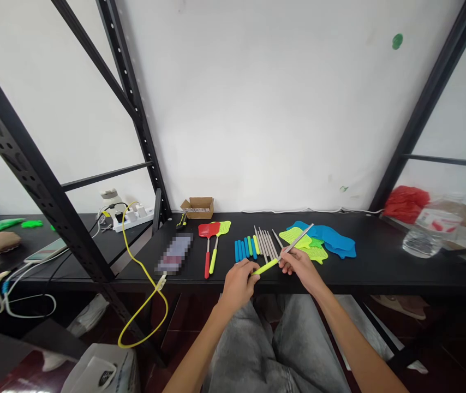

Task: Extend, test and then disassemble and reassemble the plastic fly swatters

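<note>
My left hand [240,281] grips a yellow-green fly swatter handle [266,267] near its end. A metal rod [299,239] runs on from that handle, up to the right, and my right hand [297,266] pinches it close to where the two meet. Just behind my hands lie several blue, green and yellow loose handles [244,248] in a row, with several metal rods [266,244] beside them. Blue swatter heads [335,240] and yellow-green swatter heads [317,253] are piled to the right. Red and yellow-green swatters [207,245] with heads, rods and handles lie to the left.
A phone-like screen [174,254], blurred out, lies left with a yellow cable [137,261] hanging over the table edge. A small cardboard box [198,207] stands behind. Right are a plastic bottle [423,240] and red bag [405,204]. Another person's hand [1,241] is far left, beyond a black post.
</note>
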The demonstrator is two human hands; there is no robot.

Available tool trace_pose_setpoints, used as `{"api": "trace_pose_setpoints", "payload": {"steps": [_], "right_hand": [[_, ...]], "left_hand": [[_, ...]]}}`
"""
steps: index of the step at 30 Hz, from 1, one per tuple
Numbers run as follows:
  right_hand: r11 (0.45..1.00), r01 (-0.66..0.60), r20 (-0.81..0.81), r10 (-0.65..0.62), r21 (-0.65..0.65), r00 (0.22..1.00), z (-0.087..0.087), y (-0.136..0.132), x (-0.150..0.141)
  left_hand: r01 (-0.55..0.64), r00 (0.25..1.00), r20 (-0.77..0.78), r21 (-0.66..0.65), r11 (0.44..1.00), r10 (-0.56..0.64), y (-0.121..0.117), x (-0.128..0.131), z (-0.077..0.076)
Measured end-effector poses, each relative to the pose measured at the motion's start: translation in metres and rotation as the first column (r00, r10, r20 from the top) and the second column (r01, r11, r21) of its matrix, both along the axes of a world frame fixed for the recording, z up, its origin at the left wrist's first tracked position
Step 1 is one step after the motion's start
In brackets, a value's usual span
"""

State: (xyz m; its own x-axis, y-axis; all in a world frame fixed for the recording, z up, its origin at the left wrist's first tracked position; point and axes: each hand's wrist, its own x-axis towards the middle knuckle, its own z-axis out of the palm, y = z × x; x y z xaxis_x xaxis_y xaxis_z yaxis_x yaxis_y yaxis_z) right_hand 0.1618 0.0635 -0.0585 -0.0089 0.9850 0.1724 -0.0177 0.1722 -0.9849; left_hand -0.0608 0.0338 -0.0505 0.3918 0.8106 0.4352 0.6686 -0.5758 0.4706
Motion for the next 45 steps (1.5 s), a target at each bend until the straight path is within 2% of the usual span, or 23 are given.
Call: {"api": "trace_pose_setpoints", "payload": {"steps": [8, 16, 18, 21, 24, 27, 31, 38, 41, 45], "right_hand": [[0.998, -0.057, 0.043, 0.056, 0.032, 0.997, 0.004, -0.004, 0.0], [0.986, -0.166, 0.176, 0.161, 0.014, 0.971, 0.013, -0.012, -0.005], [0.989, -0.144, 0.122, 0.141, 0.018, 0.982, 0.012, -0.012, -0.005], [0.999, -0.033, -0.073, 0.035, 0.019, 0.997, 0.008, -0.008, -0.001], [0.997, 0.07, -0.273, -0.063, 0.013, 0.96, 0.005, -0.005, 0.004], [0.994, 0.107, -0.369, -0.091, 0.023, 0.925, 0.004, -0.004, 0.007], [0.995, 0.095, -0.362, -0.081, 0.023, 0.929, 0.004, -0.005, 0.006], [0.996, 0.088, -0.186, -0.08, 0.035, 0.979, -0.002, -0.005, 0.004], [0.998, 0.064, -0.204, -0.057, 0.028, 0.977, 0.0, -0.006, 0.003], [0.999, 0.053, -0.327, -0.048, 0.007, 0.944, 0.003, -0.006, 0.004]], "left_hand": [[-0.022, 1.0, 0.004, 0.0, 1.0, 0.022, 0.0, 0.0, -0.001], [-0.013, 1.0, 0.028, 0.001, 1.0, 0.013, 0.0, 0.001, -0.001], [-0.014, 0.999, 0.035, -0.007, 1.0, 0.014, 0.0, 0.001, 0.0], [-0.009, 0.998, 0.054, -0.016, 1.0, 0.01, 0.001, 0.001, -0.001], [-0.008, 0.998, 0.056, -0.014, 1.0, 0.009, 0.002, 0.001, -0.001], [-0.007, 0.999, 0.054, -0.013, 1.0, 0.008, 0.002, 0.001, -0.002], [-0.007, 0.999, 0.051, -0.023, 1.0, 0.008, 0.002, 0.001, -0.001], [-0.019, 0.998, 0.053, -0.027, 0.999, 0.02, 0.001, 0.001, 0.0], [-0.02, 0.998, 0.055, -0.027, 0.999, 0.021, 0.001, 0.001, 0.0], [-0.015, 0.998, 0.056, -0.035, 0.999, 0.017, 0.001, 0.002, 0.0]]}}
